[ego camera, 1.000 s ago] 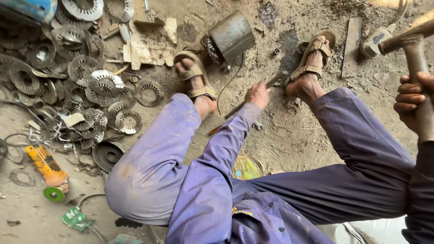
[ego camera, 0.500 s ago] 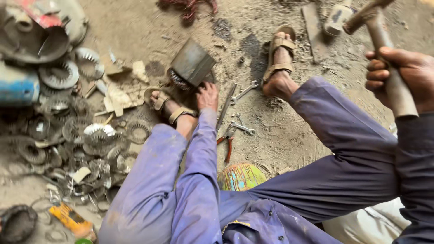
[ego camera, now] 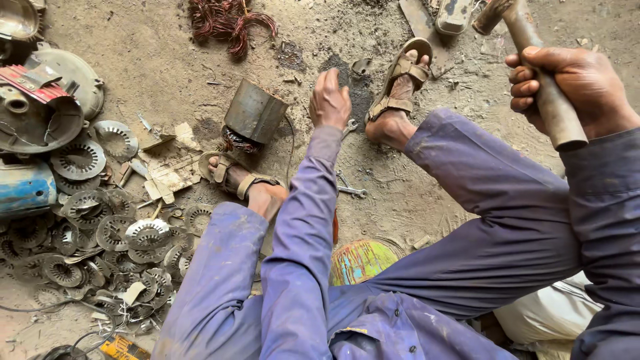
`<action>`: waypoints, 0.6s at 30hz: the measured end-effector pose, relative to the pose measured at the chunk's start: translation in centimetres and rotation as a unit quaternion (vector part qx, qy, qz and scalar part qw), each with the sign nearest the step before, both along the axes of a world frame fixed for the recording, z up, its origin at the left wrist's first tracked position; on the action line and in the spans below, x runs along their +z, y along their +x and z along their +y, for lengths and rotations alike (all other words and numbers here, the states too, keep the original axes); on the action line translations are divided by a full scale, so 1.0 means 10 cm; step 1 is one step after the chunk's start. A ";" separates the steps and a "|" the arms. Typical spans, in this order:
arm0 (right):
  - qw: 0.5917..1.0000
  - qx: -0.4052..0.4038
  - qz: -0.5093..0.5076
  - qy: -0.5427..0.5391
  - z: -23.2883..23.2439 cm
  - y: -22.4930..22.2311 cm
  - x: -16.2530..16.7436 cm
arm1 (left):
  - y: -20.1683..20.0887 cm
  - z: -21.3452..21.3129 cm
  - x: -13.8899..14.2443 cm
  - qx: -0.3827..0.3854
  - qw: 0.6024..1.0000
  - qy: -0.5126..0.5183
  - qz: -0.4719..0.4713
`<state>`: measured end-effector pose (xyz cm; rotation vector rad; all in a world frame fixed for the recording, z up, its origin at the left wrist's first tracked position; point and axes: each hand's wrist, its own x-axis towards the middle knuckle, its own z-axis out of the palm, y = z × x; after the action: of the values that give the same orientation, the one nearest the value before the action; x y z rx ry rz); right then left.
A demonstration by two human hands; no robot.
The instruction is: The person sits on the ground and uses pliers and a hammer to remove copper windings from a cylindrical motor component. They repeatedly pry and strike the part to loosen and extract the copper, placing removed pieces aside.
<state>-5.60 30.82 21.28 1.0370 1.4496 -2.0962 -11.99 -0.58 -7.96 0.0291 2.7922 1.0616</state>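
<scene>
My left hand (ego camera: 330, 100) reaches forward on a purple sleeve and hovers between a grey metal cylinder (ego camera: 257, 113) with copper windings at its base and my right sandalled foot (ego camera: 399, 87). Its fingers curl downward and the palm is hidden. My right hand (ego camera: 573, 83) is raised at the upper right, gripping the worn handle of a hammer (ego camera: 543, 80) whose head points toward the top edge. A spanner (ego camera: 350, 190) lies on the dirt between my legs. My left sandalled foot (ego camera: 240, 179) rests just below the cylinder.
Several toothed metal discs (ego camera: 100, 233) are piled at the left with a blue motor casing (ego camera: 23, 187) and round metal covers (ego camera: 40, 107). A copper wire bundle (ego camera: 230, 20) lies at the top. A colourful round object (ego camera: 363, 260) sits under my thigh.
My left hand has moved from the ground by my right foot toward the metal cylinder and lifted slightly. The hammer stays raised in my right hand. The view has shifted closer.
</scene>
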 end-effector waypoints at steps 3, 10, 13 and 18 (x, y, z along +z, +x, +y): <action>1.000 -0.004 0.017 -0.023 0.06 0.02 0.02 | 0.02 -0.15 0.08 -0.008 0.999 -0.023 -0.037; 0.999 0.045 0.026 0.011 0.60 0.07 -0.50 | 0.08 -1.64 0.37 -0.023 0.993 -0.032 -0.110; 0.971 0.158 0.053 0.173 0.80 0.02 -0.80 | -0.04 -2.47 0.89 -0.065 0.988 -0.138 0.001; 0.846 0.312 -0.002 0.432 0.78 0.21 -1.06 | 0.09 -3.32 2.20 -0.115 0.923 -0.367 0.026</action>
<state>-3.45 38.66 10.67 0.6496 2.3974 -0.9528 -11.11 -33.78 14.06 0.2876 2.9451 -0.0714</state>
